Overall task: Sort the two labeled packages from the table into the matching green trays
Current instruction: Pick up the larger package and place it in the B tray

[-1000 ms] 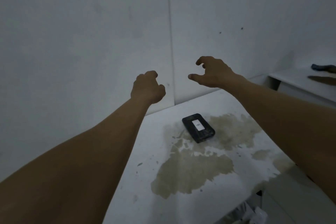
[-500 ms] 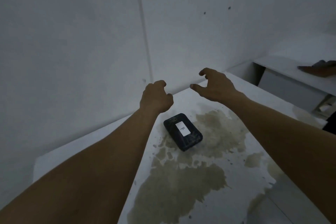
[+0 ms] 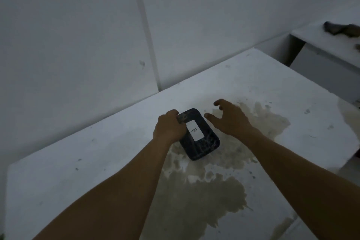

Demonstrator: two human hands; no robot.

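Observation:
A dark rounded package (image 3: 202, 144) with a white label marked "B" lies on the stained white table (image 3: 97, 161). My left hand (image 3: 169, 126) is closed around the package's left edge, fingers curled over its far corner. My right hand (image 3: 228, 118) hovers just right of the package, fingers spread and curved, not touching it. No second package and no green tray are in view.
A white wall stands close behind the table. A large brownish stain (image 3: 204, 191) covers the table's middle and front. A lower white surface (image 3: 331, 45) at the far right carries a dark object (image 3: 339, 29). A gap separates it from the table.
Both hands have dropped from above the table toward the package. My left hand has closed on its left edge; my right hand has come down beside its right side.

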